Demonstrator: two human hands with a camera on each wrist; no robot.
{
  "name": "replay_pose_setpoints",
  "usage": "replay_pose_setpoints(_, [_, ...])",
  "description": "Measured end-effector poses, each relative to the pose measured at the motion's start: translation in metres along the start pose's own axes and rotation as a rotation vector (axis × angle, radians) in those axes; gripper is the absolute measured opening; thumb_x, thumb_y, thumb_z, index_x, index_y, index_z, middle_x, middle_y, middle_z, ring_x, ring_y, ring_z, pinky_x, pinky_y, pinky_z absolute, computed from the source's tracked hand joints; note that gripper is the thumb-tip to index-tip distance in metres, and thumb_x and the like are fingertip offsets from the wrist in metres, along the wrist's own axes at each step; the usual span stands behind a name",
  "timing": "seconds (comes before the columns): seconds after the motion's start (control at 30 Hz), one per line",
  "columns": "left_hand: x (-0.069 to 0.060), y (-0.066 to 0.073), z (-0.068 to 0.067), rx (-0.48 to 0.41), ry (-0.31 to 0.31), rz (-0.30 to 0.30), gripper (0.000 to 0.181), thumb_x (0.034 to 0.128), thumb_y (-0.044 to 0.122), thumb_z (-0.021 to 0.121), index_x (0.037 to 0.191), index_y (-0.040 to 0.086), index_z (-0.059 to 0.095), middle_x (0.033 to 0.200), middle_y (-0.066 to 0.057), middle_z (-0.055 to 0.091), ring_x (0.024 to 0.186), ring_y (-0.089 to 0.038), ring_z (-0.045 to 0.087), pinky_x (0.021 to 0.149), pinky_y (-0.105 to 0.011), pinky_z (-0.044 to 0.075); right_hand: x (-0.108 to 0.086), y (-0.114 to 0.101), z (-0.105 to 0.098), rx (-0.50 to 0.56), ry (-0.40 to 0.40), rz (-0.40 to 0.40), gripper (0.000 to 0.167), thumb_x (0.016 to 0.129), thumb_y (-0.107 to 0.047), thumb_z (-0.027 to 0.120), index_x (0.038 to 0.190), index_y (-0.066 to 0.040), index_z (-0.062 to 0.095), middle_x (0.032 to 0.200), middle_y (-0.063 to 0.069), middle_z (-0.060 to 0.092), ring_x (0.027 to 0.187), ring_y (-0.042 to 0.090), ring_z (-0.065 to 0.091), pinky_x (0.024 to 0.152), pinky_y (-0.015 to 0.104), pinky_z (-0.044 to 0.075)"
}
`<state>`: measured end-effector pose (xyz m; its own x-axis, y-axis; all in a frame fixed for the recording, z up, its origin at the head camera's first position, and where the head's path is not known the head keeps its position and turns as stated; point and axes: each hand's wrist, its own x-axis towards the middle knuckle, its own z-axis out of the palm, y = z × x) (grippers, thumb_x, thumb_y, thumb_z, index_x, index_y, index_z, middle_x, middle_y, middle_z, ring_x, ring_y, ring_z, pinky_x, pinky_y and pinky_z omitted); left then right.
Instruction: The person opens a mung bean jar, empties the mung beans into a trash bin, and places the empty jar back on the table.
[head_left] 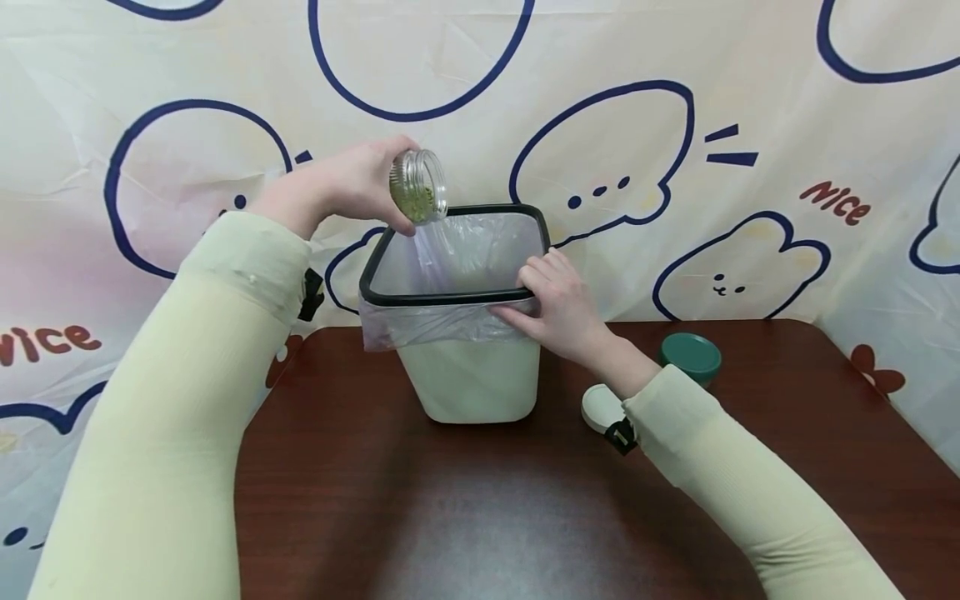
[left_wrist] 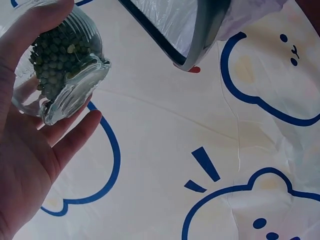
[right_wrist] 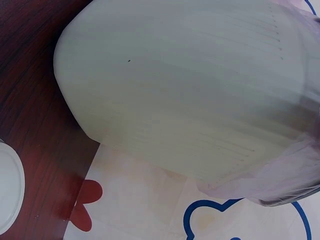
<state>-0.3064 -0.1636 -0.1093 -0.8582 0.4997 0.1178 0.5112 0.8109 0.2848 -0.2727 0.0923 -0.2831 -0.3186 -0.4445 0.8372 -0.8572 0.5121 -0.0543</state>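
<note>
In the head view my left hand (head_left: 363, 185) grips a clear glass jar (head_left: 417, 187), tipped on its side with its mouth toward the bin. Small green beans (left_wrist: 56, 60), like mung beans, lie inside it in the left wrist view. The jar is above the left edge of a pale trash bin (head_left: 472, 379) with a black rim (head_left: 450, 297). A thin, clear purplish bag (head_left: 465, 323) lines the bin and folds over its outside. My right hand (head_left: 562, 310) holds the bin's right front corner, thumb on the bag outside and fingers over the rim.
On the dark wooden table (head_left: 465, 517), a green-lidded container (head_left: 692, 357) stands right of the bin, partly behind my right forearm. A white round lid-like thing (head_left: 602, 407) lies near my right wrist. A cartoon-printed cloth (head_left: 600, 50) hangs close behind the bin.
</note>
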Motion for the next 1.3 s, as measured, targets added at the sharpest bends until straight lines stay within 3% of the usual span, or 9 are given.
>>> replay_pose_setpoints(0.2, [-0.0020,-0.0001,-0.0026,0.010,0.054,0.038,0.091,0.0679,0.011,0.086,0.142,0.001,0.034,0.136,-0.020,0.045,0.121,-0.037,0.045,0.097,-0.053,0.042,-0.0011,0.0000,0.0013,0.014,0.003,0.007,0.040,0.076,-0.021,0.084,0.073,-0.005,0.047,0.070,0.004,0.044,0.072,0.024,0.041,0.073,0.039,0.034])
replay_pose_setpoints(0.4, [-0.0014,-0.0002,0.0002,0.076,-0.005,0.013,0.089,0.0667,0.012,0.086,0.140,0.001,0.037,0.133,-0.021,0.048,0.119,-0.037,0.047,0.096,-0.053,0.043,-0.0015,0.0000,0.0016,0.008,0.002,0.005,0.039,0.077,-0.021,0.084,0.073,-0.005,0.048,0.070,0.004,0.045,0.072,0.024,0.041,0.073,0.038,0.034])
replay_pose_setpoints(0.5, [-0.0019,-0.0007,0.0017,0.053,-0.011,0.010,0.089,0.0670,0.010,0.086,0.140,0.001,0.036,0.134,-0.022,0.047,0.120,-0.038,0.046,0.096,-0.053,0.043,-0.0012,0.0003,0.0016,0.008,0.004,0.002,0.039,0.077,-0.021,0.084,0.073,-0.005,0.048,0.070,0.004,0.045,0.072,0.025,0.041,0.072,0.039,0.034])
replay_pose_setpoints(0.67, [-0.0031,0.0008,-0.0003,0.010,0.036,0.029,0.092,0.0677,0.009,0.086,0.142,0.003,0.033,0.137,-0.021,0.044,0.123,-0.039,0.045,0.097,-0.054,0.042,-0.0004,0.0014,0.0016,0.011,0.003,-0.002,0.040,0.077,-0.021,0.084,0.073,-0.005,0.047,0.070,0.003,0.044,0.072,0.025,0.041,0.072,0.039,0.033])
replay_pose_setpoints(0.93, [-0.0012,0.0014,0.0027,0.110,0.032,0.075,0.087,0.0646,0.007,0.086,0.138,0.000,0.039,0.132,-0.020,0.049,0.118,-0.036,0.048,0.096,-0.051,0.043,-0.0008,0.0009,0.0013,0.011,-0.001,0.001,0.039,0.077,-0.020,0.083,0.073,-0.005,0.048,0.070,0.003,0.045,0.072,0.024,0.042,0.071,0.038,0.034])
replay_pose_setpoints(1.3, [-0.0013,-0.0001,0.0001,0.028,0.046,0.056,0.091,0.0671,0.008,0.086,0.142,0.003,0.034,0.137,-0.020,0.044,0.121,-0.038,0.045,0.095,-0.053,0.044,-0.0001,0.0007,0.0002,0.016,0.000,0.001,0.040,0.076,-0.020,0.084,0.073,-0.005,0.047,0.070,0.004,0.044,0.072,0.024,0.041,0.072,0.039,0.033])
